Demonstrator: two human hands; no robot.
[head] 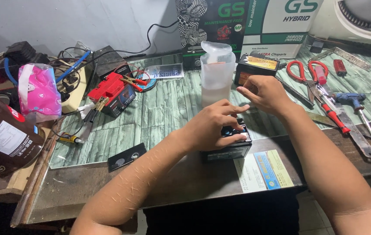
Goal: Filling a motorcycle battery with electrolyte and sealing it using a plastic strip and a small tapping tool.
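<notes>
A small black battery point(231, 150) stands near the front edge of the workbench point(163, 109). My left hand point(211, 126) lies on its top, fingers pressing across it. Just above and to the right hovers my right hand point(266, 93), fingers bent and pinched close together; whether something small sits between them I cannot tell. Directly behind the hands stands a translucent plastic jug point(216, 74) with clear liquid and a plastic bag over its mouth.
A red battery with clip leads point(112, 93) sits left of centre, beside a pink bag point(39, 90), a brown tin point(3, 135) and tangled cables. Right: red-handled snips point(320, 89), a screwdriver point(357, 106), flat metal tools. Boxes point(246, 26) stand behind; a paper leaflet point(263, 169) lies in front.
</notes>
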